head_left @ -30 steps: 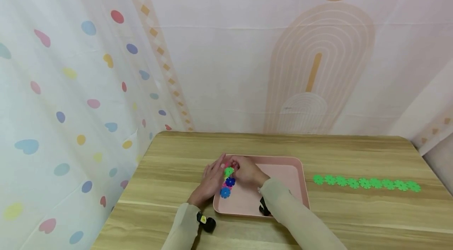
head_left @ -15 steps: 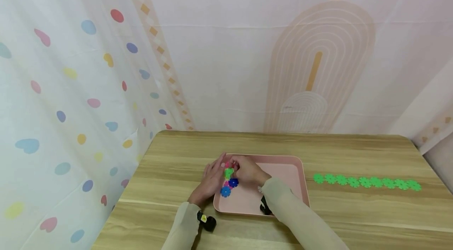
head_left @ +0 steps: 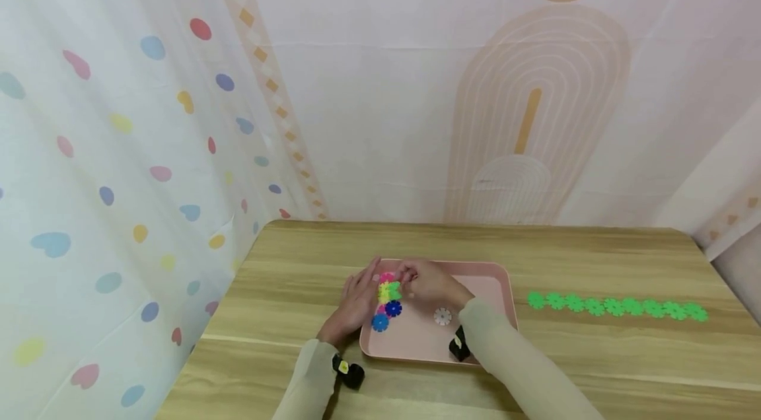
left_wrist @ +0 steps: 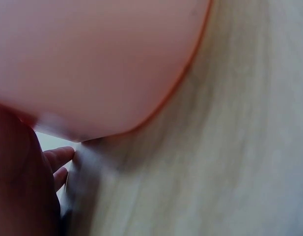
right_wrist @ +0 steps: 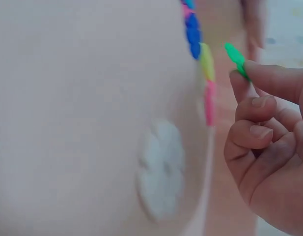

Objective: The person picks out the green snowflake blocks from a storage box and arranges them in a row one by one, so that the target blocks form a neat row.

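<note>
My right hand (head_left: pixel 433 282) is over the pink tray (head_left: pixel 493 334). In the right wrist view, its thumb and index finger pinch a green snowflake disc (right_wrist: pixel 235 56) by its edge, the other fingers curled. My left hand (head_left: pixel 355 304) rests along the tray's left rim with its fingers stretched out. Between the hands, at the tray's left side, lie a yellow snowflake disc (head_left: pixel 383 293), pink discs (head_left: pixel 386 277), a dark blue disc (head_left: pixel 393 308) and a lighter blue disc (head_left: pixel 380 322). A white disc (head_left: pixel 442 316) lies below my right hand.
To the right of the tray, a row of several green snowflake discs (head_left: pixel 614 307) stretches across the wooden table (head_left: pixel 594 367). A patterned curtain (head_left: pixel 380 109) hangs behind the table and along its left. Each wrist wears a small black camera (head_left: pixel 352 375).
My right hand has shifted to the right with the green disc drawn away from the pile, showing the yellow disc beneath. The white disc has come into full view. My left hand stays put.
</note>
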Motion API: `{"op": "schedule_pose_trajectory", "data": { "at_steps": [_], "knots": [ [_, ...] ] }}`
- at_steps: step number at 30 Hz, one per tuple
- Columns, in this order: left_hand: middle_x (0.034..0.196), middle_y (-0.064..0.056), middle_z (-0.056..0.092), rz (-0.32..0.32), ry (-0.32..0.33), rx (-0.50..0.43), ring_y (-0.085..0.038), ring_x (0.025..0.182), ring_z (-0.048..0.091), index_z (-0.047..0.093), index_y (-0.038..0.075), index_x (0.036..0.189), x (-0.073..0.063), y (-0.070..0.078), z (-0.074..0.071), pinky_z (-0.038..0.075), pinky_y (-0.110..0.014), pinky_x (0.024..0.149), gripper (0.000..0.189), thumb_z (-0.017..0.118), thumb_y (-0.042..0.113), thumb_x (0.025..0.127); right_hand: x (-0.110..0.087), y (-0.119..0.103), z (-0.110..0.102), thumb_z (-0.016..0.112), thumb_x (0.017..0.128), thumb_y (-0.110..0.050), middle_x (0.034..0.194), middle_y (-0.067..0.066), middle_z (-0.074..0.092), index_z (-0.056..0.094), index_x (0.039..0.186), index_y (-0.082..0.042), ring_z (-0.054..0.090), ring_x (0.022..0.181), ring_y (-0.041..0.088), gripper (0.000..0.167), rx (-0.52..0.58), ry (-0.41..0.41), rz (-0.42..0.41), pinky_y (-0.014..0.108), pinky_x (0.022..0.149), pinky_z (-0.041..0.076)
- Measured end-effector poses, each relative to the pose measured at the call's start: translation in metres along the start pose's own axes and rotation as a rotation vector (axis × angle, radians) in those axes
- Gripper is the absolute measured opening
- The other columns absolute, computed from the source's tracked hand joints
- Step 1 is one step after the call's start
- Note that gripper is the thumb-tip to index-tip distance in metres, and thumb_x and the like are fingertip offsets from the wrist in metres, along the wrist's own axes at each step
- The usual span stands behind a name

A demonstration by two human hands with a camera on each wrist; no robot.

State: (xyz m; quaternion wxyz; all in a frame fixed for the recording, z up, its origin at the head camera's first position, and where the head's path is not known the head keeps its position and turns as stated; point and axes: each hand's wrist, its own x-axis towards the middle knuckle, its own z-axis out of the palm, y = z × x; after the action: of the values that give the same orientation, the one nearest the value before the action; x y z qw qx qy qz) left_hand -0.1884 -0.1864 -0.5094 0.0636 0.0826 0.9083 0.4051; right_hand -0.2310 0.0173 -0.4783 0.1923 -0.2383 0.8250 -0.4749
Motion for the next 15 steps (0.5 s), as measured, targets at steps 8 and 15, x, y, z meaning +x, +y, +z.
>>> {"op": "schedule_pose_trajectory", "data": {
  "at_steps": [8,15],
  "knots": [
    [0.165,-0.007,0.019,-0.021,-0.004,-0.008,-0.037,0.151,0.009,0.012,0.02,0.161,0.0,0.0,0.0,-0.008,-0.054,0.119,0.055,0.02,0.038,0.109,-0.031,-0.001,-0.042,0.057,0.093,0.004,0.092,0.006,0.066,0.067,0.106,-0.001,0.058,0.084,0.015,0.017,0.029,0.033,-0.066,0.027,0.076,0.051],
    [0.165,-0.006,0.018,-0.008,-0.011,-0.009,-0.036,0.151,0.009,0.012,0.019,0.161,0.0,0.001,0.0,-0.008,-0.055,0.119,0.055,0.021,0.037,0.109,-0.075,0.01,-0.082,0.063,0.094,-0.006,0.093,0.005,0.066,0.067,0.107,-0.004,0.057,0.078,0.016,0.014,-0.017,0.104,-0.079,0.023,0.066,0.049]
  ]
}}
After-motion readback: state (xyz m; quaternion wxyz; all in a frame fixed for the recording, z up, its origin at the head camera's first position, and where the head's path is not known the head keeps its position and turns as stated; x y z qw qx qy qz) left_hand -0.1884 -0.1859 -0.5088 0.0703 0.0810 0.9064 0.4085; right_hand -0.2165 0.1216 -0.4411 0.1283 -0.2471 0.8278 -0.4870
